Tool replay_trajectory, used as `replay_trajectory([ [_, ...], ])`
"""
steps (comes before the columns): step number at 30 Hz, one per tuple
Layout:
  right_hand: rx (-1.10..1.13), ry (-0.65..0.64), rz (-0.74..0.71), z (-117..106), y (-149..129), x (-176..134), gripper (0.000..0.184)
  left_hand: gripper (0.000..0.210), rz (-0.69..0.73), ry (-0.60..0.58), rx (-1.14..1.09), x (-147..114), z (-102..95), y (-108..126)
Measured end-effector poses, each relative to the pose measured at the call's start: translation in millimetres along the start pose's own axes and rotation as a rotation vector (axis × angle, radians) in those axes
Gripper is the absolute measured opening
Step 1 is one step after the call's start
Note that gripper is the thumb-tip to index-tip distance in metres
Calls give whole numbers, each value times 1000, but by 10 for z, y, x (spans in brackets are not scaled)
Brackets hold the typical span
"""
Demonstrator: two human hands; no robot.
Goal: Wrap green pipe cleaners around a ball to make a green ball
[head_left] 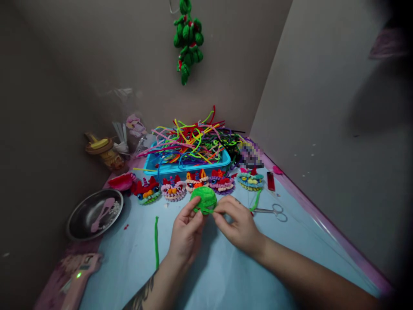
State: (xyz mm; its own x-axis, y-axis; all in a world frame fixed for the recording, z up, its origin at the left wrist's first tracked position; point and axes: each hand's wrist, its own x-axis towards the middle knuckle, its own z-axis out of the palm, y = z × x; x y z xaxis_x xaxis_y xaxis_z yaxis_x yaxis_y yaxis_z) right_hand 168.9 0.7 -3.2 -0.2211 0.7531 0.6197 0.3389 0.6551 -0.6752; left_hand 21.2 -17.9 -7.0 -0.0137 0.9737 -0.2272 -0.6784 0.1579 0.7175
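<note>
Between thumb and fingers, my left hand (187,230) holds a bright green oval piece (206,198) made of fuzzy pipe cleaners, by its lower left side. At the lower right edge of that piece, my right hand (238,221) pinches the end of a green pipe cleaner with thumb and forefinger. The exact grip point is small and partly hidden by the fingertips. A loose green pipe cleaner (156,243) lies on the blue table cover left of my left wrist. Scissors (271,211) rest just right of my right hand, beside a short green piece (256,200).
Behind my hands stand several colourful pipe-cleaner figures (148,190) in a row, before a blue basket (190,171) heaped with pipe cleaners. A metal bowl (72,221) and a pink glue gun (80,277) are left; a red lighter (270,181) is right. Green decorations (188,38) hang above.
</note>
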Motion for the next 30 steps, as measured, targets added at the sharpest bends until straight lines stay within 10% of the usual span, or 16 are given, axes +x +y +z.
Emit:
replay_trajectory([
  [21,267,-10,522,98,130,41,14,42,5,183,-58,61,33,-23],
  [30,-54,-56,-66,41,36,-85,11,31,34,320,-108,194,-56,15],
])
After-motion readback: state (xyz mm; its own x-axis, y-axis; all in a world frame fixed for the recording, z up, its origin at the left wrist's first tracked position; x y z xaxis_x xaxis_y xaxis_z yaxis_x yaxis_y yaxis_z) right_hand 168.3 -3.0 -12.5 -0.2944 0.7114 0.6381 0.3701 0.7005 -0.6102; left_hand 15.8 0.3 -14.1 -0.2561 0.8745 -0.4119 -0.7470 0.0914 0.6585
